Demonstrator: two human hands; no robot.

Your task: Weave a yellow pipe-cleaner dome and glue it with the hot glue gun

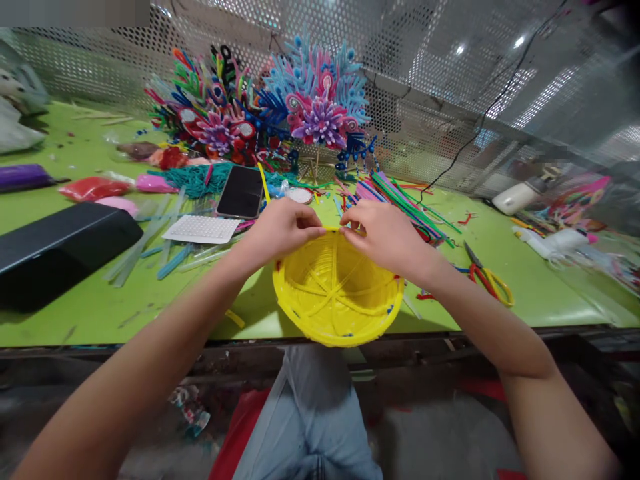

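Observation:
A round yellow basket point(333, 293), with yellow ribs crossing at its middle, sits at the front edge of the green table. My left hand point(285, 227) pinches the far rim of the basket between thumb and fingers. Just to the right of it, my right hand point(383, 233) pinches the same rim. The fingertips of both hands are close together, with a small gap between them. Small blue and red bits show around the basket's rim.
On the green table point(165, 313) are a phone point(241, 192), a black box point(65, 247), a white bead sheet point(201, 229), scissors point(487, 277), coloured stems point(407, 207) and a glue gun point(555, 243). Colourful fuzzy flowers point(320, 113) stand at the back.

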